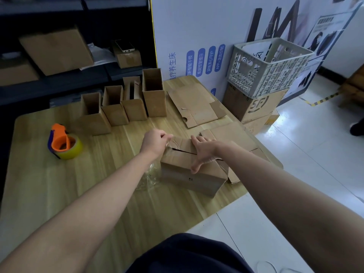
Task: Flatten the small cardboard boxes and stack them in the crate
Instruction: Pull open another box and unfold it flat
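A small closed cardboard box lies on the wooden table in front of me. My left hand pinches a strip of clear tape at the box's far left top edge. My right hand presses flat on the box's top flaps, fingers spread. Crumpled clear tape lies against the box's left side. Several open boxes stand in a row at the back of the table. Flattened boxes lie at the back right and under my right arm. The white plastic crate sits on stacked cartons to the right.
An orange tape dispenser with a yellowish roll rests on the table's left. Dark shelves with cartons and a phone stand behind. A large printed carton forms a wall at the back. White tiled floor lies to the right.
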Available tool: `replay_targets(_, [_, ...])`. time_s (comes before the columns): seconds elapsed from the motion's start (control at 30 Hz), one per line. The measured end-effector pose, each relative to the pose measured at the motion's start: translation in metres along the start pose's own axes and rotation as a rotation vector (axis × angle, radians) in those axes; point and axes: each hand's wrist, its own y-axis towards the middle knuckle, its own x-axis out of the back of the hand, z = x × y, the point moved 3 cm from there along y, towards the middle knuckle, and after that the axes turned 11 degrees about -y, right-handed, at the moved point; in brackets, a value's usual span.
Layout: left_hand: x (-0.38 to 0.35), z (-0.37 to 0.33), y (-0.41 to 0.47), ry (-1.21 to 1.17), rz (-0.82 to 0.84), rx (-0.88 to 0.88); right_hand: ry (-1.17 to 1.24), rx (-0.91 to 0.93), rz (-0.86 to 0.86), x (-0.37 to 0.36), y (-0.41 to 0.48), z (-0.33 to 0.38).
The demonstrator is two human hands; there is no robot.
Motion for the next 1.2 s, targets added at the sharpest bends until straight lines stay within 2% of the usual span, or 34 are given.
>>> replay_targets(0.13, [-0.006,0.002,-0.012,0.113,0.157,0.090,-0.071,0.006,-0.017,-0.004,0.003,0.010])
replay_targets(0.2, [-0.003,0.005,-0.012,0.152,0.136,0.094,-0.116,0.023,-0.061,-0.002,0.005,0.016])
replay_targets(0.33, [0.012,0.010,-0.002,0.011,0.110,0.078,-0.122,0.064,-0.099,0.012,0.004,0.022])
replay_targets(0.43, [0.023,0.012,0.005,-0.211,-0.013,0.069,-0.087,0.062,-0.103,0.032,0.001,0.017])
replay_targets(0.53, [0.024,0.011,0.013,-0.452,-0.115,0.087,-0.075,0.055,-0.182,0.048,-0.003,0.009])
replay_targets(0.7, [0.033,0.035,0.021,-0.672,-0.283,0.268,-0.061,-0.019,-0.295,0.055,-0.013,-0.023])
replay_targets(0.87, [0.036,0.061,0.023,-0.651,-0.397,0.330,0.042,-0.067,-0.357,0.058,-0.017,-0.043])
replay_targets(1.03, [0.070,0.082,0.020,-0.450,-0.746,0.400,-0.035,-0.147,-0.435,0.062,-0.017,-0.056])
replay_targets(1.1, [0.081,0.085,0.017,-0.316,-0.755,0.318,-0.134,-0.197,-0.440,0.060,-0.018,-0.062])
replay_targets(1.2, [0.068,0.078,0.014,-0.120,-0.598,0.082,-0.172,-0.192,-0.452,0.056,-0.012,-0.052])
